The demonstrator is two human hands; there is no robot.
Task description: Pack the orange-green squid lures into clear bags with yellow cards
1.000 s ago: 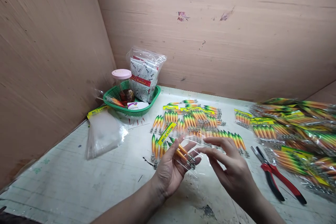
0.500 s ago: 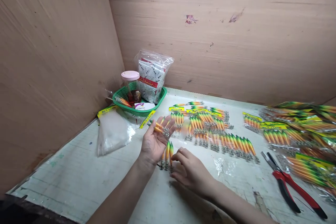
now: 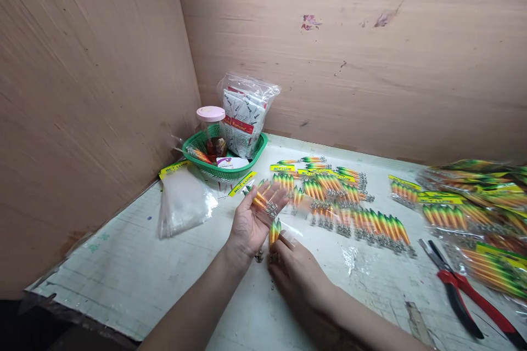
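Note:
My left hand (image 3: 248,226) is turned palm up, its thumb over several orange-and-green fishing lures (image 3: 261,201) with metal hooks at one end. Its other fingers extend to the right behind them. Just below, my right hand (image 3: 302,271) is on the table with its fingers curled round more fishing lures (image 3: 275,232) standing tips away from me; the fingers partly cover these. Another lure's hooks (image 3: 259,255) show beside my left wrist. A clear bag with a yellow BCT LURE header (image 3: 242,183) lies just beyond my left hand.
Rows of lures (image 3: 381,225) and bagged lures (image 3: 444,215) spread to the right. Red-handled pliers (image 3: 457,282) lie at the right front. Empty clear bags (image 3: 185,203) are at the left. Behind stands a green basket (image 3: 224,173) with a pink-lidded jar (image 3: 211,115) and a packet bag (image 3: 242,120).
My right hand has moved onto the lures on the table, and its fingers have closed round them. My left hand keeps its lures. The whole view has shifted slightly.

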